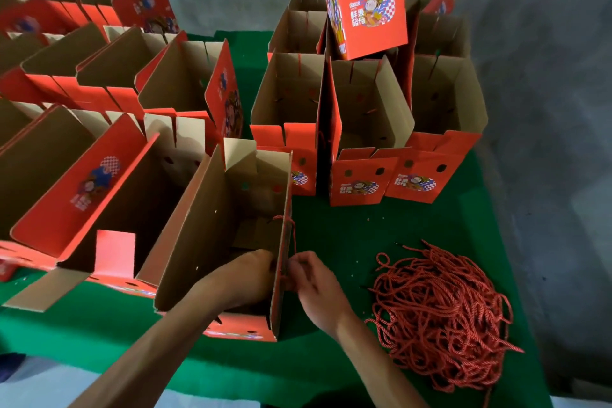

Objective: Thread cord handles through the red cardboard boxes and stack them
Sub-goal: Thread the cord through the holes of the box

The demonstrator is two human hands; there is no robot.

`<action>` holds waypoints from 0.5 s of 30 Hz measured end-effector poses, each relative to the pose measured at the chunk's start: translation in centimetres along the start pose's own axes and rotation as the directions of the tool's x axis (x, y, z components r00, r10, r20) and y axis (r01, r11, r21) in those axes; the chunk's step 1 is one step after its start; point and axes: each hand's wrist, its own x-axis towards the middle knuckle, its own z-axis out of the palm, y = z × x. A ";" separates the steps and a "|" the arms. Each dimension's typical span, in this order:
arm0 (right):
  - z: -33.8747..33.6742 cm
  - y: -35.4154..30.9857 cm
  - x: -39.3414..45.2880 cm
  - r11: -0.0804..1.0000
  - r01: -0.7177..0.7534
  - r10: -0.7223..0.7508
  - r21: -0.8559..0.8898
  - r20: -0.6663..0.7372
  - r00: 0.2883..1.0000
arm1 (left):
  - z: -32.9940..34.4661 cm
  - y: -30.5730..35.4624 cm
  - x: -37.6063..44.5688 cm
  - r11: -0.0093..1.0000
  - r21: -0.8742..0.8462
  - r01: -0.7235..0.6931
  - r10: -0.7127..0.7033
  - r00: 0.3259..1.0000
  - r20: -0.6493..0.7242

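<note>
Red cord going through nearest box wall, both hands on it.
Open boxes wait at left; left hand reaches inside box, grip hidden; right hand outside pinches cord to feed it; cord pile near for next grab.

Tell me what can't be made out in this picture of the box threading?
Head view only:
- Left hand: its fingertips are hidden inside the open box, behind the box's right wall.
- Cord: the end being threaded is hidden between the right hand and that wall.
- Cord pile: single cords too tangled to count.
- Far-left boxes: blurred, cut by the frame edge.
</note>
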 end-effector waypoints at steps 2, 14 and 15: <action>-2.1 1.1 0.3 0.976 -0.031 0.007 -0.213 -0.114 0.993 | -0.1 -0.5 0.0 0.995 -0.097 0.037 -0.035 0.999 0.017; -8.4 6.3 0.3 0.230 -0.408 0.194 -0.883 -0.370 0.909 | -1.5 -1.6 -3.8 0.981 -0.056 -0.185 0.143 0.889 -0.435; -8.3 6.1 0.5 0.223 -0.410 0.202 -0.885 -0.369 0.907 | -1.9 -2.1 -4.5 0.968 0.048 -0.246 0.233 0.814 -0.531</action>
